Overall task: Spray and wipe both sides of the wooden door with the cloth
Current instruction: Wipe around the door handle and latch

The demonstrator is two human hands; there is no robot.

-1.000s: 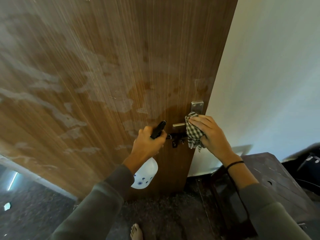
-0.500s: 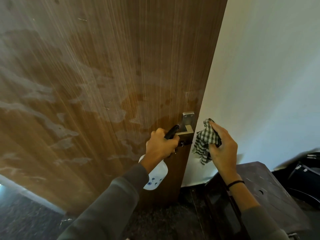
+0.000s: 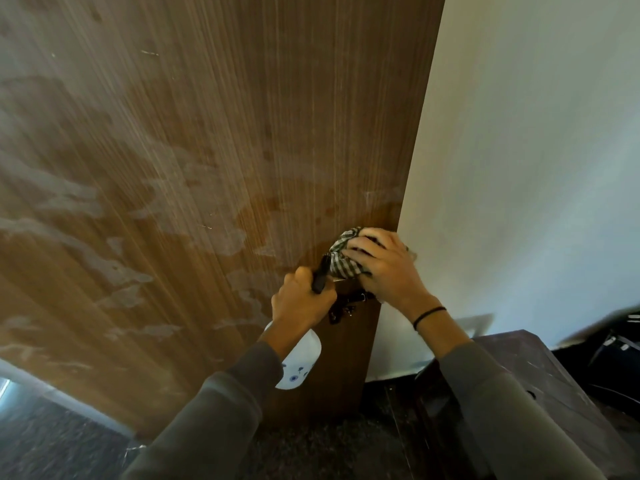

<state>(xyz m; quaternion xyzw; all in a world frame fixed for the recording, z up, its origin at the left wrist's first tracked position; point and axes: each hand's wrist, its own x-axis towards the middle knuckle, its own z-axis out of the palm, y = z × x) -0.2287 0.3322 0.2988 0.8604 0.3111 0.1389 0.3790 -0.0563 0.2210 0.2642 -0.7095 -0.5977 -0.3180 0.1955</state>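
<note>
The right hand [image 3: 382,271] has come back from beside the door's free edge onto the face of the wooden door [image 3: 207,161]. The metal handle plate that showed half a second ago is now hidden under the cloth [image 3: 341,252].

That checked cloth is bunched against the wood just inside the door's right edge, at about 4 o'clock from the middle of the view. The right hand's fingers [image 3: 362,252] bend over the bundle and press it flat to the door. A black wristband [image 3: 429,315] circles that wrist.

At 8 o'clock from the cloth, and touching it with the black nozzle, is the spray bottle [image 3: 298,362]. The left hand [image 3: 301,301] holds it with the fingers wrapped round its neck, and its white body hangs below the wrist. A bunch of keys [image 3: 343,308] hangs from the door at 6 o'clock from the cloth, between the two wrists.

Pale, cloudy smears cover the door's left and middle. A white wall [image 3: 519,150] fills the 3 o'clock side. A dark cabinet [image 3: 540,393] stands on the dark floor [image 3: 329,452] at 5 o'clock.
</note>
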